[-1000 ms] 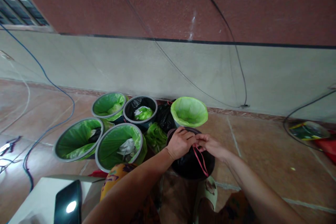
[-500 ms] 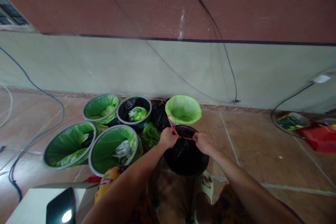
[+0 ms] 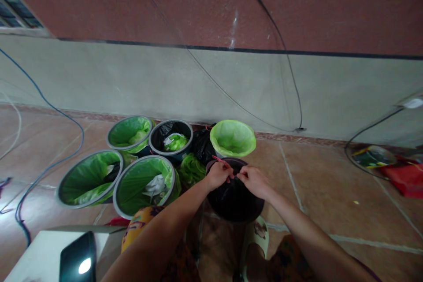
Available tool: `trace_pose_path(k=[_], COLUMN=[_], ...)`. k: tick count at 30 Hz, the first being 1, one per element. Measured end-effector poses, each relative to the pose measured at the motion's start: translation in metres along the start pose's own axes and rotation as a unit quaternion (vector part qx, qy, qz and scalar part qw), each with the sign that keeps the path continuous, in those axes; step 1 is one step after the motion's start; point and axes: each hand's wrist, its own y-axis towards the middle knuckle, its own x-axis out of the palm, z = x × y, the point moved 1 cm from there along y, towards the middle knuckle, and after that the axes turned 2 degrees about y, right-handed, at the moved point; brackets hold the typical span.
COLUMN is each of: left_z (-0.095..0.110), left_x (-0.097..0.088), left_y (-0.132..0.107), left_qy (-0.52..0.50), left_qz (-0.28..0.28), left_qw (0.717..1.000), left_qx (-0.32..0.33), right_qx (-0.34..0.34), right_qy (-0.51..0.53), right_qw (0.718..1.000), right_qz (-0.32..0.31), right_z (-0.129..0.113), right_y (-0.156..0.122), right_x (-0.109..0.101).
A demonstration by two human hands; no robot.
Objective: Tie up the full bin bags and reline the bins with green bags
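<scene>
A black bin bag [image 3: 233,198] fills a small round bin [image 3: 256,209] on the tiled floor right in front of me. My left hand [image 3: 217,175] and my right hand [image 3: 253,180] are both closed over the bag's mouth, close together. Each pinches an end of the bag's red drawstring [image 3: 220,161], a short piece of which sticks up from my left fist. My forearms reach in from the bottom of the view.
Several more bins stand to the left and behind: green-lined ones [image 3: 143,185] [image 3: 89,178] [image 3: 130,132] [image 3: 233,138] and a black-lined one [image 3: 170,136]. A white box with a phone [image 3: 77,260] lies at bottom left. Cables [image 3: 49,165] trail over the floor. Coloured items [image 3: 408,176] lie at right.
My hands have come closer together over the bag's mouth, and the red drawstring stretched between them half a second ago now shows only as a short end at my left hand.
</scene>
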Motion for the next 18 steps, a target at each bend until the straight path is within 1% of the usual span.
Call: trace_pose_path(k=[3, 7, 10, 12, 14, 16, 18], left_z=[-0.001, -0.001, -0.001, -0.001, 0.000, 0.000, 0.001], left_x=[-0.002, -0.002, -0.002, -0.002, -0.002, -0.002, -0.003], left_y=[0.000, -0.001, -0.002, -0.002, -0.003, -0.003, -0.003], left_qy=[0.043, 0.096, 0.139, 0.152, 0.149, 0.141, 0.130], left_qz=[0.004, -0.031, -0.092, -0.142, -0.173, -0.160, -0.114], left_qw=[0.999, 0.994, 0.986, 0.978, 0.972, 0.975, 0.985], left_qx=[-0.028, -0.040, -0.016, 0.018, 0.051, 0.055, 0.031], right_qx=[-0.016, -0.034, -0.056, -0.066, -0.057, -0.027, 0.008], right_qy=[0.033, 0.066, 0.085, 0.094, 0.110, 0.149, 0.196], right_qw=[0.999, 0.997, 0.995, 0.993, 0.992, 0.988, 0.979], right_qz=[-0.004, 0.011, 0.019, 0.025, 0.018, -0.009, -0.047], right_z=[-0.005, -0.010, -0.011, -0.009, -0.007, -0.005, -0.003], right_y=[-0.002, -0.002, 0.000, 0.002, 0.003, 0.003, 0.002], right_x=[-0.001, -0.002, -0.003, -0.002, 0.000, 0.004, 0.009])
